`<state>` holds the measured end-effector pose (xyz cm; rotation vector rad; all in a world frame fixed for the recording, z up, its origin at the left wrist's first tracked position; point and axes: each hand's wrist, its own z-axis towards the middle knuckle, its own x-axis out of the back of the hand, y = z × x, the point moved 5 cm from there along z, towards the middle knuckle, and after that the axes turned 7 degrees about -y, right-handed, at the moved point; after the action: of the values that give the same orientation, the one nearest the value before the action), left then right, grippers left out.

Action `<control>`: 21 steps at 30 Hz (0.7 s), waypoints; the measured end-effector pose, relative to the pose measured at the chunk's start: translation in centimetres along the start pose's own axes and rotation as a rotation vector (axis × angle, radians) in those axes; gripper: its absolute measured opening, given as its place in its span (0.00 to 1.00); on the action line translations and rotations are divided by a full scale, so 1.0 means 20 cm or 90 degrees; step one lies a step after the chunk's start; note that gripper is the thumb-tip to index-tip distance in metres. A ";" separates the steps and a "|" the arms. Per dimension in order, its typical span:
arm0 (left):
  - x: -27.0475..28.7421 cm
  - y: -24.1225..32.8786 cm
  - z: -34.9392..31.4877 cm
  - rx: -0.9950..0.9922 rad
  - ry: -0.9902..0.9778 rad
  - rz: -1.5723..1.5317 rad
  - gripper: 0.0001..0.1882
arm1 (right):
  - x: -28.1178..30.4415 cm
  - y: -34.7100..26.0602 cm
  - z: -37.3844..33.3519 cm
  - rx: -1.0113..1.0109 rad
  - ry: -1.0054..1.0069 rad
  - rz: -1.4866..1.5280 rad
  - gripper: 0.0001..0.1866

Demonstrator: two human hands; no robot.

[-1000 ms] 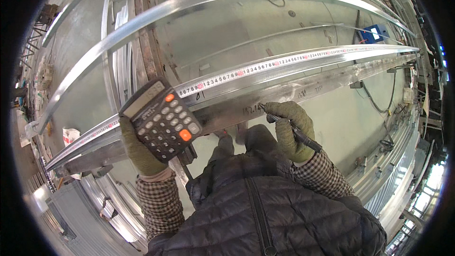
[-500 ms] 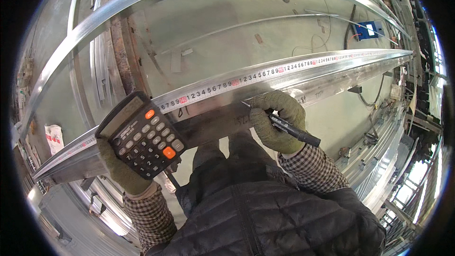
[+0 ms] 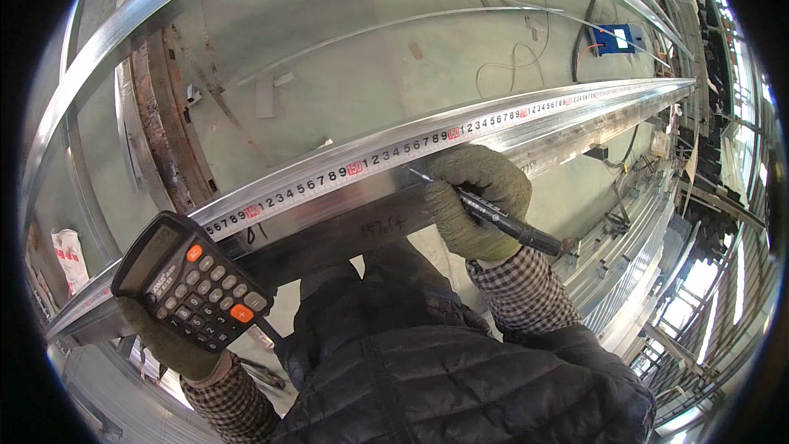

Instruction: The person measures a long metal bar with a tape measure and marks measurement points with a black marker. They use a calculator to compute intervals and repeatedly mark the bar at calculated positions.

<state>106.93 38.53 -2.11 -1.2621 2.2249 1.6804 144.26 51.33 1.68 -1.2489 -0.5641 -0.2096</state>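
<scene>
A black calculator (image 3: 194,281) with grey, black and orange keys rests in my gloved left hand (image 3: 168,345), tilted over the near side of a long metal profile (image 3: 329,212). My right hand (image 3: 481,197), in a green work glove, is closed round a black marker pen (image 3: 505,220). Its uncapped tip points left at the profile's upper face, just below a white tape measure (image 3: 399,150) lying lengthwise along it. Whether the tip touches the metal I cannot tell. Handwritten dark marks show on the profile's near side, left of my right hand.
Beyond the profile, a second long shiny metal bar (image 3: 123,37) curves across the far side. A rusty beam (image 3: 164,119) stands behind the calculator. On the floor at the far right sits a blue box (image 3: 615,39) with cables. Several metal profiles (image 3: 633,234) are stacked at right.
My right hand and the marker have shifted rightward along the tape, with the tip closer to it. The calculator has moved left and down in view as the whole view shifted.
</scene>
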 end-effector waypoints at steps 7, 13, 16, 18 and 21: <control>0.05 0.02 0.01 0.002 -0.038 0.031 0.35 | -0.02 -0.02 0.03 0.018 -0.025 -0.036 0.10; 0.08 0.03 0.01 0.002 -0.092 0.058 0.37 | -0.02 -0.02 0.04 0.049 -0.006 -0.052 0.11; 0.06 0.02 0.01 0.005 -0.125 0.059 0.37 | -0.02 -0.02 0.04 0.083 -0.018 -0.060 0.10; 0.07 0.02 0.00 -0.004 -0.099 0.068 0.37 | -0.03 -0.03 0.05 0.094 -0.024 -0.061 0.10; 0.06 0.02 0.00 -0.025 -0.061 0.089 0.37 | -0.03 -0.03 0.06 0.082 -0.015 -0.068 0.09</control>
<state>105.77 37.91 -2.45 -1.0311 2.2813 1.8004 143.10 52.13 2.08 -1.0988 -0.6547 -0.2445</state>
